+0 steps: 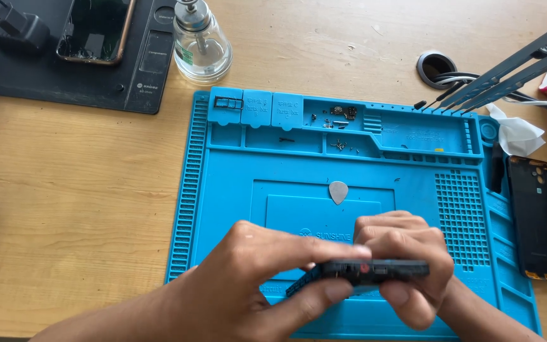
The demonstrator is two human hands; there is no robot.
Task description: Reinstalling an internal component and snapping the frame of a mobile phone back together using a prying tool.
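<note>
Both hands are on a dark phone body (375, 270), held edge-on just above the near part of the blue repair mat (235, 190). The left hand (248, 278) pinches its left end between thumb and fingers, and the right hand (406, 266) wraps round the right end, so it sits squeezed between the two. Can't really see the phone's face, just the thin side, and the fingers cover a good part of it.

Far left there's a black pad (45, 76) with another phone (96, 28) on it, cut off at the top. Next along, a clear glass dispenser bottle (201, 44) with a small greenish label. A grey teardrop pick (339, 191) lies mid-mat, and a dark back cover (537, 218) rests on the table (64, 190) at far right.
</note>
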